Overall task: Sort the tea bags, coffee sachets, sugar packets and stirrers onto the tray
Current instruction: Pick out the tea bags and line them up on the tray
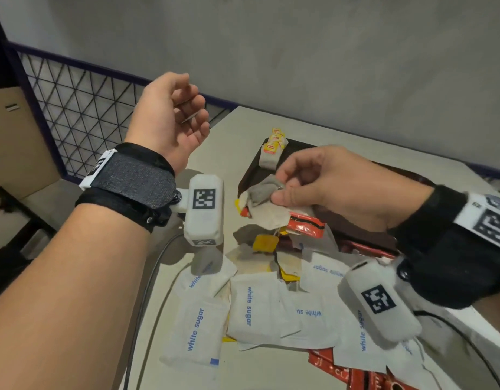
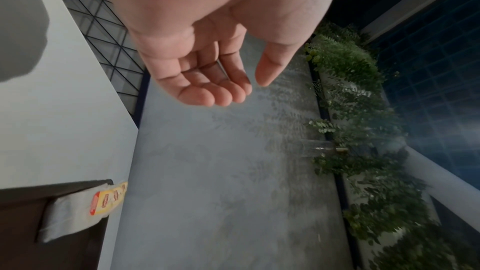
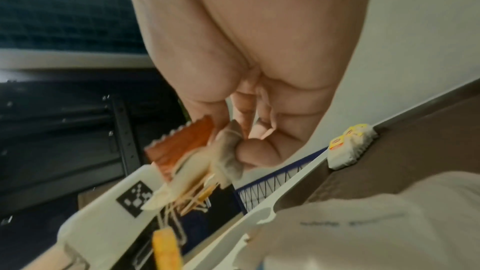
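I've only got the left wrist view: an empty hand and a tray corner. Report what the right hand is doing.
Observer: The right hand pinches a bunch of tea bags, lifted over the near edge of the tray.
Operator: Tell me what hangs from them.
Observer: Yellow tags dangle on strings below the bunch.
Operator: Now list what's off the tray.
Observer: White sugar packets lie piled on the table in front of it, over some red sachets.

The right hand point(image 3: 259, 89) fills the upper centre of the frame, pinching a bunch of tea bags point(image 3: 223, 161) with an orange-red sachet point(image 3: 182, 147). Strings and a yellow tag point(image 3: 166, 249) hang toward the lower left. At right, yellow-labelled tea bags point(image 3: 348, 147) rest on the brown tray point(image 3: 415, 141).
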{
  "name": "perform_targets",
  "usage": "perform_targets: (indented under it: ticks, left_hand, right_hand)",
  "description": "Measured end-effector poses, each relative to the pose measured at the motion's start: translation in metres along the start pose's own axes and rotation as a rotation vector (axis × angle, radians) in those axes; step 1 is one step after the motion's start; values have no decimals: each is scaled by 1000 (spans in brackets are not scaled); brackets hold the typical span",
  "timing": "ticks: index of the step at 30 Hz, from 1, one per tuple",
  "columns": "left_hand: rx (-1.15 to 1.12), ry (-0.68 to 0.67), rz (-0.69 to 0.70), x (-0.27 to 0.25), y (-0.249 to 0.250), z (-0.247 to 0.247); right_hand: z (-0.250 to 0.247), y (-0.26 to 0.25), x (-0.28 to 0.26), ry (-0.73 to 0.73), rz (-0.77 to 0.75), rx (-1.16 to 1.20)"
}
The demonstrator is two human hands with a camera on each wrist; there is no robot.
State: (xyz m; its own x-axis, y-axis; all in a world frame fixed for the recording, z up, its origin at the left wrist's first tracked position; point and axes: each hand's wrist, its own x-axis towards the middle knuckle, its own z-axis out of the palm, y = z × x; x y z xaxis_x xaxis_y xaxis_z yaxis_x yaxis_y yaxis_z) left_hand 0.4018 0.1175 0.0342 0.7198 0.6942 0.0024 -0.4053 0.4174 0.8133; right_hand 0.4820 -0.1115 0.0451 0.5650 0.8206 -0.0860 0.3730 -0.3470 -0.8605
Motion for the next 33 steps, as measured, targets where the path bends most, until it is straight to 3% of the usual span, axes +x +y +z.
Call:
perform_targets:
  ticks: [8, 16, 21, 26, 30, 33]
  left_hand:
    - [148, -201, 49, -30, -2, 33]
    - [383, -369, 99, -73, -24, 104]
    - [601, -503, 23, -93, -56, 124]
    - [424, -656, -149, -101, -67, 121]
    - [251, -667, -185, -101, -66, 108]
    - [281, -724, -158, -101, -70, 104]
  right_hand:
    - [-4, 39, -56, 285, -129, 288]
    - [-23, 43, -71, 415, -119, 359]
    - [-35, 52, -85, 452, -78, 549]
    - [-47, 51, -91, 329, 15, 970]
    - [-51, 52, -93, 92, 93, 1406]
    - [-46, 52, -93, -42, 110, 1531]
